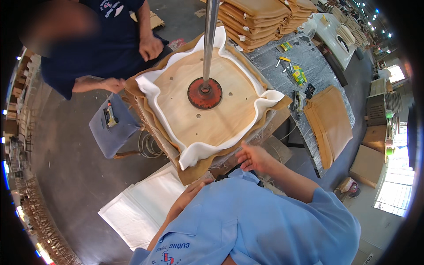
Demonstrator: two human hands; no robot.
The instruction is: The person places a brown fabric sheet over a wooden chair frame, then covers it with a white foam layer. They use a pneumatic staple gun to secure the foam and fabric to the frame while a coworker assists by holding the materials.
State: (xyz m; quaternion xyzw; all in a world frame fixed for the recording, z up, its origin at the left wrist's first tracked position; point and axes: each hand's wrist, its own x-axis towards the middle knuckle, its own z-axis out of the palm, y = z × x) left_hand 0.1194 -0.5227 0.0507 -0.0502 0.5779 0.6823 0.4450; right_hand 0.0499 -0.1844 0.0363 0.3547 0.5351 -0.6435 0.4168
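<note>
A square plywood panel (176,106) lies on white padding (160,118), whose edges curl up around it. Brown leather-like sheet (191,175) spreads out beneath the padding. A round red press disc (214,98) on an upright metal rod (211,39) rests on the panel's middle. My right hand (254,158) is just off the near edge of the padding, fingers loosely apart and holding nothing. Lower and to the left, my left hand (194,187) lies fairly flat close to the sheet's near corner, with nothing seen in it.
Across on the left, a co-worker in a dark shirt (106,57) has one hand (114,85) at the sheet's corner. A grey padded stool (112,132) holds a tool. White sheets (141,205) lie lower left. Brown sheets (329,123) and small tools cover the right-hand table (265,59).
</note>
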